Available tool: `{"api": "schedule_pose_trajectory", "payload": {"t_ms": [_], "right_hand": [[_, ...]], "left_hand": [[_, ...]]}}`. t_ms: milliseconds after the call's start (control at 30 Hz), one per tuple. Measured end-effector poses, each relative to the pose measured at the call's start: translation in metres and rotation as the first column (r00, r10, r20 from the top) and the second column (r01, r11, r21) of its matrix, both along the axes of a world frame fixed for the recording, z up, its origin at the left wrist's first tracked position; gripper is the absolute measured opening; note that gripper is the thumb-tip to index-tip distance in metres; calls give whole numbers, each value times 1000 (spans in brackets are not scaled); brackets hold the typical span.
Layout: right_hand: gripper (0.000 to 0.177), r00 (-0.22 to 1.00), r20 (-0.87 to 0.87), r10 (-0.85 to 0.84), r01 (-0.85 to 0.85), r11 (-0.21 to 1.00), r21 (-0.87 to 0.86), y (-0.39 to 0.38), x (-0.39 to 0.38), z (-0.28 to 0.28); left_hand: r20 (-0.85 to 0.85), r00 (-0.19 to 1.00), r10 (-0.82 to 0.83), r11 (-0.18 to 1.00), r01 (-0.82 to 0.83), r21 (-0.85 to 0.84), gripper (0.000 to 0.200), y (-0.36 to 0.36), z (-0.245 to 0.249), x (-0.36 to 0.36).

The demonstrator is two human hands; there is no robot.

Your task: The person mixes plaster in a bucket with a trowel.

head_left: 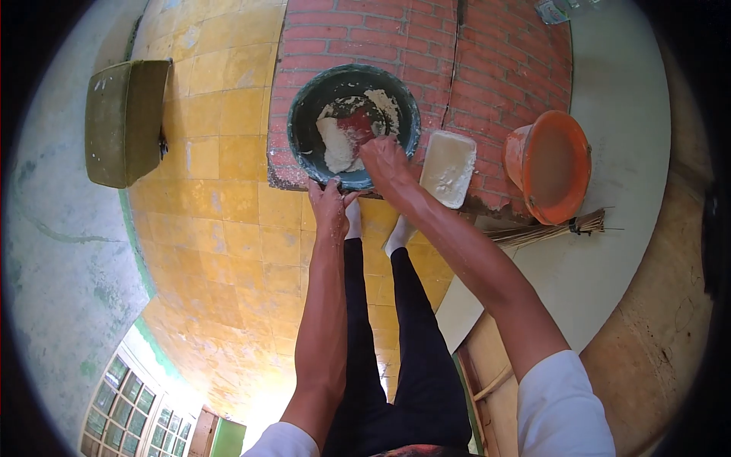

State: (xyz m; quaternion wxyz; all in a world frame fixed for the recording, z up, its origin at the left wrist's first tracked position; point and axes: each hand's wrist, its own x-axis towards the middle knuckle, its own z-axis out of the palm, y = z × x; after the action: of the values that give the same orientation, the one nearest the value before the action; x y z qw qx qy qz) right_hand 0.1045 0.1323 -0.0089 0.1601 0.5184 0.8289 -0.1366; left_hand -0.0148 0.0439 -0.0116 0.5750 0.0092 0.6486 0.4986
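Observation:
A dark green basin (298,114) rests on the red brick-patterned surface, with white dough-like paste and flour (338,148) in it. My left hand (329,204) holds the basin's near rim, fingers over the edge and thumb stuck out to the side. Inside the near right part of the basin is my right hand (386,161), closed on a red tool (355,124). The tool's broad part lies against the paste; its exact kind is not clear. Just right of the basin, a white rectangular tub (449,166) contains some white powder or paste.
An orange bucket (552,166) with cloudy liquid stands at the right, beside a stick broom (548,231). A green-brown padded stool (128,122) is at the left on the yellow tiled floor (228,206). A clear plastic item (553,11) lies at the top right.

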Motion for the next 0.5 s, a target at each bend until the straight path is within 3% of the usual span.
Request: {"api": "schedule_pose_trajectory", "payload": {"t_ms": [233, 300, 333, 400, 433, 500], "right_hand": [[11, 966, -217, -138, 127, 990, -62, 11, 11, -5], [11, 880, -332, -340, 259, 929, -266, 22, 23, -5], [11, 879, -331, -342, 261, 928, -265, 27, 30, -4], [18, 803, -383, -456, 241, 837, -491, 38, 44, 12], [18, 802, -381, -460, 246, 836, -491, 39, 50, 20], [21, 669, -418, -615, 283, 730, -622, 38, 63, 30]], "left_hand": [[-20, 1000, -13, 999, 13, -31, 41, -2, -1, -1], [-32, 999, -33, 999, 32, -28, 44, -3, 5, 1], [-31, 999, -36, 999, 35, -28, 44, -5, 9, 3], [41, 999, -2, 1000, 2, 5, 53, -9, 18, 7], [42, 999, -7, 1000, 7, 4, 53, -12, 19, 9], [82, 995, 60, 997, -56, -52, 62, -22, 13, 13]]}}
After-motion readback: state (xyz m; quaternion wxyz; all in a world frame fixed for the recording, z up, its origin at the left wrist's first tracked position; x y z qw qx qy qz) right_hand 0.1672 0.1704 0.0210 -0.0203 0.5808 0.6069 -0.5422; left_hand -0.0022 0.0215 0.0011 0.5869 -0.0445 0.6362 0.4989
